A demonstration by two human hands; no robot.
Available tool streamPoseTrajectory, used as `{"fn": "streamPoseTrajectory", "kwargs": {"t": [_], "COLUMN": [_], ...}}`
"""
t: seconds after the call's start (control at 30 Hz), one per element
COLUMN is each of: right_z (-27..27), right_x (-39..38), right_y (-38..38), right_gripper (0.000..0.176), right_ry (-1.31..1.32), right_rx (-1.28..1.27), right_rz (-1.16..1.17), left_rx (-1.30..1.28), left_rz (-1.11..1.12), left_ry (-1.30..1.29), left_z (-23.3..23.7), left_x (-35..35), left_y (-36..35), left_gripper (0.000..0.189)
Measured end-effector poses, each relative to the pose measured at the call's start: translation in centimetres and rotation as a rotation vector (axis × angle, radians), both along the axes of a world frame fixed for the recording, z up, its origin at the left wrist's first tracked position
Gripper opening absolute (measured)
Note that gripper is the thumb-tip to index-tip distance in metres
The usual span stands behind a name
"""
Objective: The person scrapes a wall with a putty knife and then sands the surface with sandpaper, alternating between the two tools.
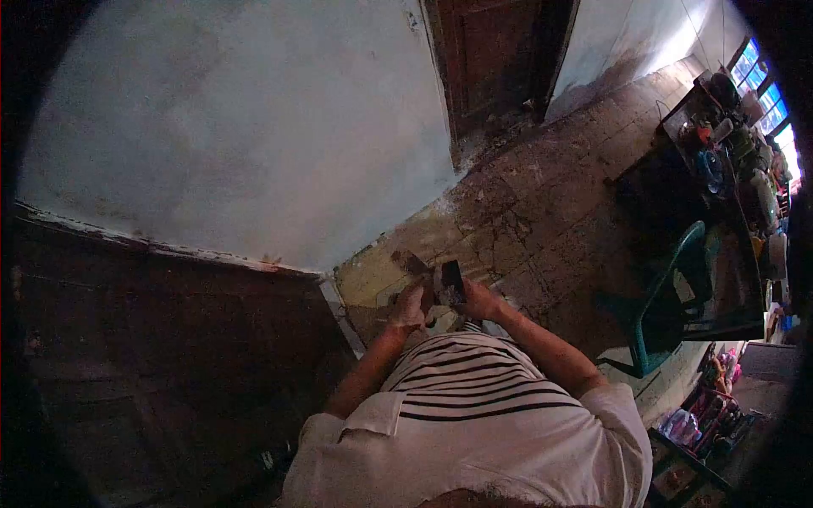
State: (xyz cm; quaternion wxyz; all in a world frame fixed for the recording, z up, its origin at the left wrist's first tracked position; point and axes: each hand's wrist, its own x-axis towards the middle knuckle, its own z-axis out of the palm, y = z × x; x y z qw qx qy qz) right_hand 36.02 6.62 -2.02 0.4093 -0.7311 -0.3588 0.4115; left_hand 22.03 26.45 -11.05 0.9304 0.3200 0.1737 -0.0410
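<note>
Near the middle of the view my left hand [411, 305] is closed around a scraper-like tool with a flat brownish blade [411, 262] that points away from me. Close beside it, my right hand [479, 300] grips a dark rectangular flat piece [452, 278], with a greyish patch along its left side. Both hands are in front of my striped shirt, over the worn floor. Poor light hides the handle of the left tool.
A pale wall [254, 127] rises ahead, beside a brown door [495, 59]. Dark wooden panelling [161, 339] fills the left. To the right are a green plastic chair [650, 317] and a dark table [737, 279] crowded with household items. Cracked tiles [542, 199] cover the floor.
</note>
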Motion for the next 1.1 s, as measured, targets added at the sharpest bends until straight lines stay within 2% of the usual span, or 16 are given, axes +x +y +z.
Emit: {"fn": "streamPoseTrajectory", "kwargs": {"t": [0.03, 0.13, 0.17, 0.2, 0.27, 0.3, 0.33, 0.4, 0.43, 0.57, 0.67, 0.73, 0.83, 0.93, 1.07, 1.1], "right_z": [1.1, 2.0, 1.3, 0.0, -1.7, -1.7, -1.8, -0.8, -0.3, 0.9, 9.2, 11.5, 9.6, 12.0, 12.8, 12.6], "right_x": [0.0, 0.9, 1.2, 1.2, 1.1, 1.0, 1.3, 2.3, 3.1, 5.1, 6.6, 7.6, 9.1, 8.9, 8.6, 8.6], "right_y": [0.5, 2.7, 3.3, 3.9, 4.7, 5.0, 5.5, 6.6, 7.4, 11.8, 16.2, 19.0, 21.3, 22.7, 23.9, 24.1], "right_gripper": [0.049, 0.051, 0.051, 0.050, 0.050, 0.050, 0.051, 0.052, 0.053, 0.058, 0.058, 0.051, 0.045, 0.040, 0.039, 0.040], "right_ry": [0.147, 0.298, 0.293, 0.293, 0.292, 0.475, 0.560, 0.744, 0.841, 0.679, 0.673, 0.824, 1.051, 1.050, 0.989, 0.794], "right_rx": [-0.144, -0.211, -0.207, -0.153, -0.102, 0.083, 0.172, 0.406, 0.547, 0.499, 0.456, 0.654, 0.918, 0.738, 0.707, 0.502], "right_rz": [0.032, 0.136, 0.131, 0.032, -0.077, -0.246, -0.339, -0.426, -0.423, -0.546, -0.739, -0.969, -0.926, -1.066, -1.018, -1.069], "left_rx": [0.002, 0.528, 0.446, 0.357, 0.398, 0.433, 0.426, 0.757, 0.751, 0.869, 0.874, 0.824, 0.680, 0.613, 0.838, 0.913], "left_rz": [0.000, -0.043, 0.112, 0.264, 0.309, 0.361, 0.351, 0.219, 0.212, 0.314, 0.258, 0.241, 0.163, 0.175, 0.116, 0.124], "left_ry": [-0.002, 0.055, 0.238, 0.419, 0.353, 0.292, 0.288, 0.420, 0.409, 0.255, 0.180, 0.119, -0.077, -0.010, -0.017, -0.052], "left_z": [1.8, 4.7, 5.2, 5.4, 4.3, 4.7, 5.1, 7.0, 8.0, 13.0, 18.0, 20.6, 23.3, 24.6, 23.3, 23.1], "left_x": [0.3, 1.5, 2.2, 2.8, 3.2, 3.6, 4.1, 6.0, 7.1, 11.1, 13.1, 14.2, 15.2, 15.9, 16.4, 16.7], "left_y": [0.0, 0.4, 0.1, 0.4, 2.9, 3.9, 5.0, 7.0, 7.6, 10.5, 13.1, 15.1, 16.7, 17.7, 19.6, 20.0], "left_gripper": [0.061, 0.062, 0.059, 0.056, 0.043, 0.031, 0.031, 0.053, 0.053, 0.044, 0.036, 0.032, 0.023, 0.023, 0.021, 0.021]}}
